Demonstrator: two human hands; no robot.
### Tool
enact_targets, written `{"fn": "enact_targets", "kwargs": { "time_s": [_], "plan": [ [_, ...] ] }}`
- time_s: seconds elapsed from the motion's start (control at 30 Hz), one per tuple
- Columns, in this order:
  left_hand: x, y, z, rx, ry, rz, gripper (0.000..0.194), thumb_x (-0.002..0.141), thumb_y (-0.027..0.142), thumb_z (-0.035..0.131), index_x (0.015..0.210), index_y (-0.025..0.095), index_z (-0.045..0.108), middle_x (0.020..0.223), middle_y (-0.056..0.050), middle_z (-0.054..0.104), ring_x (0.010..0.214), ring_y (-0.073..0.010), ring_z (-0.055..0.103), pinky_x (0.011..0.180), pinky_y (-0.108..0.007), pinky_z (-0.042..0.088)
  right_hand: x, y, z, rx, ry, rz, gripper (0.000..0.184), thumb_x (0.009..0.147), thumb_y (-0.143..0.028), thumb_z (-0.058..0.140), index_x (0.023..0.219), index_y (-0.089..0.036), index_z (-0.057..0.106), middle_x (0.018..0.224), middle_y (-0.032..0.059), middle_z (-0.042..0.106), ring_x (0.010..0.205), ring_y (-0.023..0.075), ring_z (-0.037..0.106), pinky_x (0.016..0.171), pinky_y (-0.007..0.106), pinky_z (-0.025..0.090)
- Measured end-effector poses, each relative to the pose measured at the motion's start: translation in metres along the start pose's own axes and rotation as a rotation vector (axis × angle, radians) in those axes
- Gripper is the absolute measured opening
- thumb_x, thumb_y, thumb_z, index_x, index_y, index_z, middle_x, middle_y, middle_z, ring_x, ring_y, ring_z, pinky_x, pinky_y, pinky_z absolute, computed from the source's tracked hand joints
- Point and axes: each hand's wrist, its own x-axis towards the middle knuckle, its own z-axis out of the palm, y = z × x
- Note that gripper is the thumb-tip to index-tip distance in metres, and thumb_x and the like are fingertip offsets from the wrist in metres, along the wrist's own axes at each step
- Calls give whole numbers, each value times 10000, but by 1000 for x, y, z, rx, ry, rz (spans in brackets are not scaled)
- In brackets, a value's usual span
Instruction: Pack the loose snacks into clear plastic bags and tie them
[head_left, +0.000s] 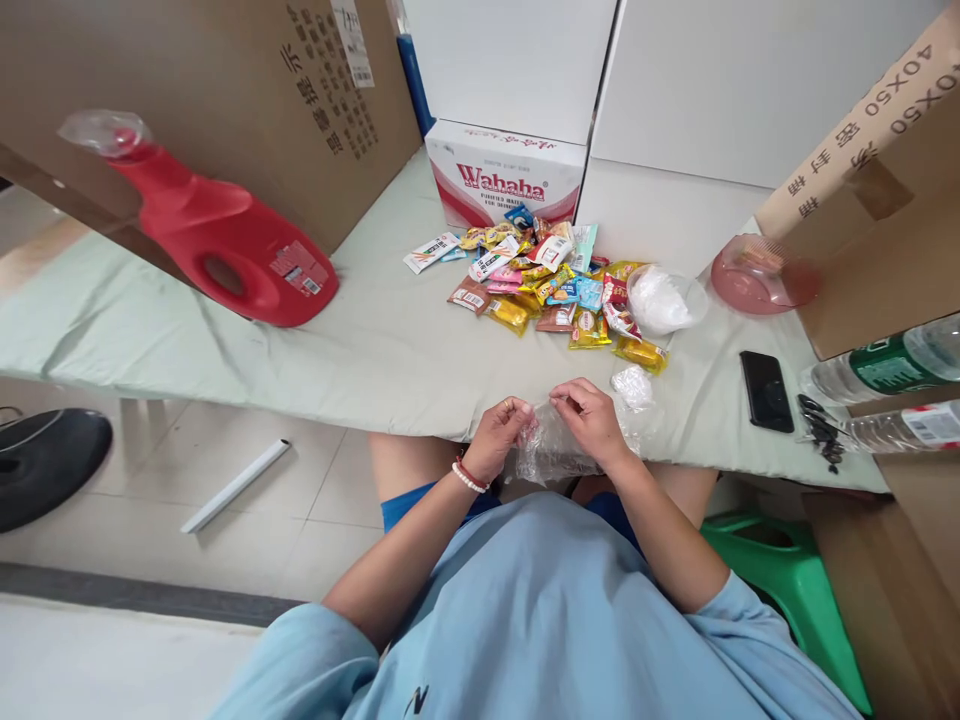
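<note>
Crowding upper centre: snack packets [555, 285]; red jug [262, 240], upper left; your left hand [498, 436] and right hand [592, 420] pinch crinkled clear plastic [553, 452], lower centre.

Spotting glossy, crinkled plastic film [556, 448] near, shiny wrappers [555, 285] far, smooth plastic jug [247, 230] left, matt cardboard box [919, 240] right!

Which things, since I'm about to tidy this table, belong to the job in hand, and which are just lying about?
Seems part of the job:
clear plastic bag, held by left hand and right hand
crumpled plastic wad, near the right hand
snack packets, probably, piled ahead

Seems just lying about:
red jug
Wahaha box
phone
clear bottles
pink bowl
</note>
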Motion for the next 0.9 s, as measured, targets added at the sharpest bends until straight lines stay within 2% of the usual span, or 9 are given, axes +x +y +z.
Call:
{"fn": "enact_targets", "kwargs": {
  "time_s": [0.07, 0.1, 0.23, 0.37, 0.43, 0.53, 0.7, 0.9],
  "plan": [
    [0, 2, -3, 15, 25, 1, 573, 841, 751, 617, 804, 180, 642, 728, -14, 641, 588, -123, 538, 515, -247, 360, 2, 0, 2, 2, -32, -35, 173, 971, -297, 592, 958, -244, 756, 940, 58, 701, 809, 195, 648, 812, 335, 539],
    [1, 2, -4, 41, 28, 11, 581, 844, 756, 607, 797, 179, 648, 714, -10, 626, 587, -125, 525, 515, -250, 352, 2, 0, 2, 5, -46, -55, 178, 974, -289, 587, 962, -244, 759, 949, 60, 706, 850, 200, 661, 832, 337, 538],
    [5, 0, -6, 189, 7, 89, 432, 810, 600, 743, 765, 177, 665, 694, 10, 598, 657, -126, 510, 636, -260, 395, 0, -4, 2, 0, -70, -88, 179, 982, -284, 592, 977, -246, 767, 966, 64, 716, 910, 204, 682, 846, 336, 540],
    [3, -3, -8, 287, 116, 183, 331, 875, 511, 685, 856, 181, 702, 908, -41, 674, 860, -174, 605, 786, -294, 451, 0, -4, 2, -24, -49, -92, 182, 990, -278, 603, 1009, -250, 782, 994, 66, 729, 922, 201, 692, 853, 336, 545],
    [0, -4, -9, 327, 146, 255, 292, 848, 470, 725, 948, 196, 702, 1009, -49, 678, 943, -190, 622, 810, -300, 466, 1, -2, 2, -33, -36, -96, 183, 988, -266, 608, 1020, -247, 787, 998, 68, 726, 920, 200, 694, 844, 333, 545],
    [-3, -3, -10, 362, 132, 326, 285, 791, 429, 789, 948, 205, 706, 995, -40, 687, 944, -188, 621, 818, -299, 467, 1, 1, 3, -38, -34, -93, 178, 980, -252, 620, 1028, -245, 791, 995, 68, 720, 897, 196, 695, 813, 326, 547],
    [-1, -1, -7, 185, 106, 161, 313, 835, 487, 743, 803, 180, 691, 726, 9, 635, 683, -127, 526, 690, -275, 422, 0, 2, 2, 1, -42, -69, 170, 973, -269, 642, 1032, -263, 801, 989, 59, 718, 875, 191, 689, 830, 333, 557],
    [1, -2, -3, -38, 72, 79, 414, 783, 566, 782, 768, 170, 660, 703, 12, 609, 632, -101, 473, 604, -246, 362, -2, -3, -3, 78, -8, -93, 181, 985, -303, 644, 1044, -273, 813, 1050, 65, 702, 914, 180, 688, 827, 323, 560]
  ]
}}
